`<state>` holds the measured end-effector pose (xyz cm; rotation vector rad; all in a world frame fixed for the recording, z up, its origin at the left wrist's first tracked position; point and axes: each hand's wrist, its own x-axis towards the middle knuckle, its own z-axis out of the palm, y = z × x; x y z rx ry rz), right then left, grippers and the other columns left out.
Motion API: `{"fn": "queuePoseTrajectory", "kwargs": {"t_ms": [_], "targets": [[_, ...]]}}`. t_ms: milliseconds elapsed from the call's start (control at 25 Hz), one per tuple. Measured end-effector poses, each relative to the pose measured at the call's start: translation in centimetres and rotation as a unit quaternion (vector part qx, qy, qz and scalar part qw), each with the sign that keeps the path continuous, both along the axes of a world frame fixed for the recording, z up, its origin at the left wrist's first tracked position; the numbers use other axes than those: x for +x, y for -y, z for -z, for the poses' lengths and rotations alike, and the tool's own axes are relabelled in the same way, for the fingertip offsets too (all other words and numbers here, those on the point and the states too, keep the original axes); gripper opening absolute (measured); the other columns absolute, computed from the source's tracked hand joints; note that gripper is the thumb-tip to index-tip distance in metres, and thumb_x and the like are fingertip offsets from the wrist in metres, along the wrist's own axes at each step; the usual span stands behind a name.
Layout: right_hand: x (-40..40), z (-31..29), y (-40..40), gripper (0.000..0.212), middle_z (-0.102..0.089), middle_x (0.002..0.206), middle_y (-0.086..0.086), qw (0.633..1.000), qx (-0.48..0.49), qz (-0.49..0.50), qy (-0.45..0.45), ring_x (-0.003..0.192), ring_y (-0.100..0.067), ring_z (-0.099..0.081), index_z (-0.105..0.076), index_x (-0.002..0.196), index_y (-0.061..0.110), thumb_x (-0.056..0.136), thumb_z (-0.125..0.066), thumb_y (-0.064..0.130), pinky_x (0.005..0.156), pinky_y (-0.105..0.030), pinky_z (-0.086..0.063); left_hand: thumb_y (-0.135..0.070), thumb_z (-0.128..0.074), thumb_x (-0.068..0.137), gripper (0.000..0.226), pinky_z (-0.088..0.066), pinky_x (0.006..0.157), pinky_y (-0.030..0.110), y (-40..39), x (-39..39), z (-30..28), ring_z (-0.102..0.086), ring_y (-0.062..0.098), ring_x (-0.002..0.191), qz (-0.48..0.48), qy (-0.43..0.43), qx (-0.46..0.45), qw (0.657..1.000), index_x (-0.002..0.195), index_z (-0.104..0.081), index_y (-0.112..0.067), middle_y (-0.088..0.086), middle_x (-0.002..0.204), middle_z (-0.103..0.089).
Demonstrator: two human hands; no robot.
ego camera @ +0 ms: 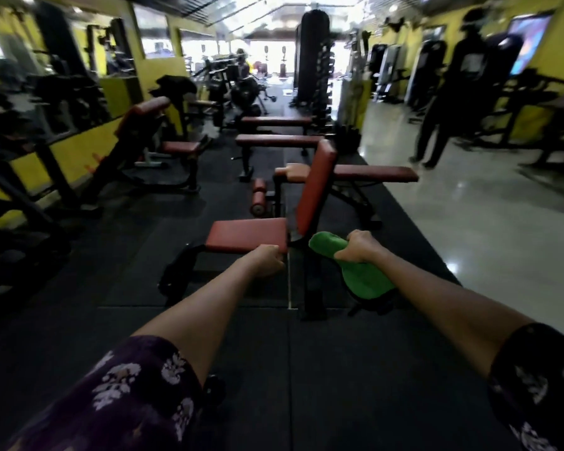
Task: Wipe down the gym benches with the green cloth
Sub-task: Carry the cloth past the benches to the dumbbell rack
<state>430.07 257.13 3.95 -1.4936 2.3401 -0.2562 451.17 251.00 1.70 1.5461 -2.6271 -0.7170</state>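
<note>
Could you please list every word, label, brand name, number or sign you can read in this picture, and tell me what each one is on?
None can be read.
The bright screen on the right wall shows only blurred colours.
The person standing at the right has a pale patch on the back of their top, too blurred to read.
The green cloth in the right hand and the red bench seat at the left hand carry no visible lettering.

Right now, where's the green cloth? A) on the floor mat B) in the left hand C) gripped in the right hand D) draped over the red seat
C: the right hand is curled round the green cloth, held in the air beside the bench's backrest.
</note>
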Motion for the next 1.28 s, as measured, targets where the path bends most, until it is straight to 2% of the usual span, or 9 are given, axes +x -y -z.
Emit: {"fn": "queuePoseTrajectory", "kwargs": {"t_ms": [200, 280, 400, 480, 640, 840, 960, 1080, 1280], "targets": [[-9.0, -0.3, -2.4, 0.049, -0.053, 0.106, -0.008, 0.997, 0.012, 0.082, 0.001, 0.086, -0.022, -0.056, -0.054, 0.114, 0.006, 0.077, -0.068, 0.035, 0.068, -0.029, -0.046, -0.019, -0.054, 0.093, 0.030, -0.042, 0.085, 0.031, 0.4, -10.6, -0.4, -0.053, 0.031, 0.111, 0.108, 0.044, 0.000, 0.993, 0.116, -0.055, 0.000, 0.016, 0.121, -0.057], [-12.0, -0.5, -2.5, 0.049, -0.053, 0.102, -0.008, 0.995, 0.005, 0.102, 0.001, 0.085, -0.022, -0.056, -0.055, 0.113, 0.005, 0.077, -0.068, 0.035, 0.068, -0.028, -0.046, -0.020, -0.054, 0.093, 0.031, -0.042, 0.084, 0.030, 1.0, -13.8, -0.5, -0.053, 0.029, 0.111, 0.126, 0.037, -0.002, 0.991, 0.118, -0.054, -0.002, 0.015, 0.122, -0.056], [-15.4, -0.7, -1.4, 0.049, -0.057, 0.110, -0.012, 0.993, 0.004, 0.120, 0.003, 0.092, -0.024, -0.059, -0.057, 0.112, 0.005, 0.076, -0.069, 0.035, 0.071, -0.029, -0.048, -0.021, -0.054, 0.093, 0.033, -0.042, 0.086, 0.030, 3.0, -17.6, -0.3, -0.052, 0.028, 0.113, 0.150, 0.040, -0.009, 0.988, 0.120, -0.054, -0.003, 0.015, 0.124, -0.055], [-17.3, -0.7, 0.1, 0.049, -0.058, 0.111, -0.012, 0.991, 0.015, 0.129, 0.003, 0.095, -0.025, -0.060, -0.057, 0.112, 0.006, 0.076, -0.069, 0.036, 0.074, -0.030, -0.050, -0.023, -0.056, 0.092, 0.033, -0.043, 0.087, 0.029, 4.9, -20.1, -0.1, -0.053, 0.027, 0.113, 0.156, 0.038, -0.005, 0.987, 0.120, -0.054, -0.005, 0.014, 0.125, -0.055], [-21.9, -0.9, 5.1, 0.046, -0.061, 0.108, -0.012, 0.990, -0.010, 0.140, -0.008, 0.086, -0.022, -0.058, -0.060, 0.109, 0.005, 0.076, -0.069, 0.036, 0.074, -0.031, -0.051, -0.024, -0.055, 0.090, 0.030, -0.044, 0.081, 0.029, 10.2, -25.9, -0.5, -0.056, 0.029, 0.108, 0.190, 0.021, -0.019, 0.981, 0.112, -0.059, -0.004, 0.013, 0.119, -0.059], [-26.3, -1.4, 10.5, 0.045, -0.061, 0.107, -0.013, 0.988, -0.020, 0.154, -0.010, 0.090, -0.025, -0.060, -0.059, 0.109, 0.004, 0.078, -0.068, 0.035, 0.076, -0.033, -0.052, -0.027, -0.056, 0.091, 0.034, -0.044, 0.092, 0.032, 17.3, -32.1, -1.7, -0.053, 0.029, 0.115, 0.208, 0.017, -0.040, 0.977, 0.116, -0.058, -0.005, 0.014, 0.124, -0.058], [-30.6, -1.2, 12.6, 0.051, -0.057, 0.114, -0.015, 0.982, -0.022, 0.187, -0.006, 0.096, -0.027, -0.059, -0.056, 0.114, 0.004, 0.079, -0.067, 0.038, 0.072, -0.030, -0.047, -0.026, -0.057, 0.091, 0.033, -0.042, 0.092, 0.030, 20.3, -36.5, -1.7, -0.052, 0.029, 0.116, 0.226, -0.001, -0.034, 0.974, 0.116, -0.058, -0.005, 0.013, 0.125, -0.057], [-34.5, 0.4, 14.4, 0.054, -0.055, 0.117, -0.015, 0.978, 0.006, 0.208, 0.006, 0.101, -0.028, -0.058, -0.054, 0.118, 0.004, 0.079, -0.067, 0.039, 0.074, -0.029, -0.046, -0.023, -0.055, 0.092, 0.033, -0.040, 0.092, 0.030, 22.2, -40.5, -0.5, -0.051, 0.028, 0.117, 0.260, 0.024, -0.032, 0.965, 0.119, -0.058, -0.002, 0.012, 0.124, -0.058], [-44.7, 1.1, 18.1, 0.046, -0.057, 0.107, -0.014, 0.973, 0.002, 0.230, 0.007, 0.083, -0.022, -0.054, -0.058, 0.110, 0.002, 0.080, -0.066, 0.037, 0.067, -0.028, -0.043, -0.025, -0.058, 0.092, 0.039, -0.040, 0.092, 0.032, 26.9, -51.5, 0.7, -0.049, 0.028, 0.118, 0.294, 0.064, -0.004, 0.954, 0.123, -0.051, -0.003, 0.015, 0.128, -0.053]]}}
